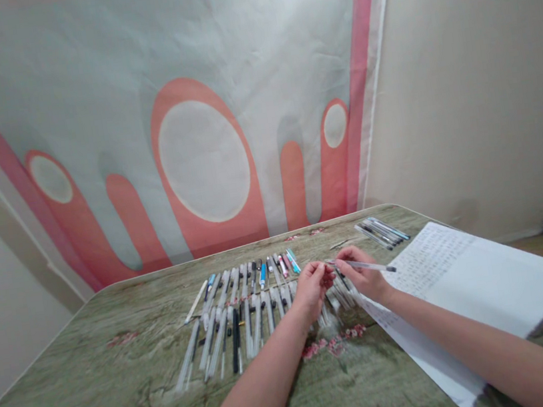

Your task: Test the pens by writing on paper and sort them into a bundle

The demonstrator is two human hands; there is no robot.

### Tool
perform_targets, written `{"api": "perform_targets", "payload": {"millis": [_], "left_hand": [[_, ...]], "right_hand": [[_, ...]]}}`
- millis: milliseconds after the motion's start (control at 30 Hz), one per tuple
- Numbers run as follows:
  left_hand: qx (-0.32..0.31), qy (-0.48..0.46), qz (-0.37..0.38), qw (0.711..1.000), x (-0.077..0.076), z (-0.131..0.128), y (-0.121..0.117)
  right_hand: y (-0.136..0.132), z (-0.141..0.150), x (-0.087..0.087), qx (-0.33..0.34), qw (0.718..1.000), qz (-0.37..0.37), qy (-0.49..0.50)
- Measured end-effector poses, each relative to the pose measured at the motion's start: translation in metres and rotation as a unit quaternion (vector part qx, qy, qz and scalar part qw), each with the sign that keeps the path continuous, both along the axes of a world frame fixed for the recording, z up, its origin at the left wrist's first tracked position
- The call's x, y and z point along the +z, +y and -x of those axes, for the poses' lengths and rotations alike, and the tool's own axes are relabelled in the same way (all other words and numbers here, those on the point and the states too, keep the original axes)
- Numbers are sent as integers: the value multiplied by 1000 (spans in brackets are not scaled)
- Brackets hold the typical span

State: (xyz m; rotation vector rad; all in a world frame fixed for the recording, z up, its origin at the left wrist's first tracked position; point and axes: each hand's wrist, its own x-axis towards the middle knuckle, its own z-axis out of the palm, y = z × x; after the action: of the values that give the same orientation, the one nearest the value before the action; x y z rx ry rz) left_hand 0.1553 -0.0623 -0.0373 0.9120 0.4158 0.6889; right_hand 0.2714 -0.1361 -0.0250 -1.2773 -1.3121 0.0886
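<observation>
Above the middle of the table, my right hand (363, 278) grips a slim clear-barrelled pen (372, 266), whose dark end points right. Close beside it on the left, the fingers of my left hand (314, 285) are pinched together near the pen's other end. Whatever lies between those fingers is too small to make out. Beneath and to the left of my hands, pens (228, 327) lie side by side in two rows, mostly clear ones with dark caps or tips. Some in the back row are coloured, among them a blue pen (263, 275). My hands hide part of the rows.
White sheets with handwriting (474, 276) cover the table's right side, under my right forearm. A group of pens (381, 232) lies at the back right. The wood-patterned table (100, 389) meets a wall hanging (204, 152) behind it.
</observation>
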Motion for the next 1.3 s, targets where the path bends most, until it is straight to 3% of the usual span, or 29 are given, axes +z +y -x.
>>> {"api": "perform_targets", "payload": {"millis": [167, 1300], "left_hand": [[-9, -9, 0, 1000, 2, 1, -2], [13, 2, -32, 999, 1, 0, -4]], "right_hand": [[1, -1, -1, 17, 999, 8, 45], [1, -3, -5, 4, 1000, 12, -23]]}}
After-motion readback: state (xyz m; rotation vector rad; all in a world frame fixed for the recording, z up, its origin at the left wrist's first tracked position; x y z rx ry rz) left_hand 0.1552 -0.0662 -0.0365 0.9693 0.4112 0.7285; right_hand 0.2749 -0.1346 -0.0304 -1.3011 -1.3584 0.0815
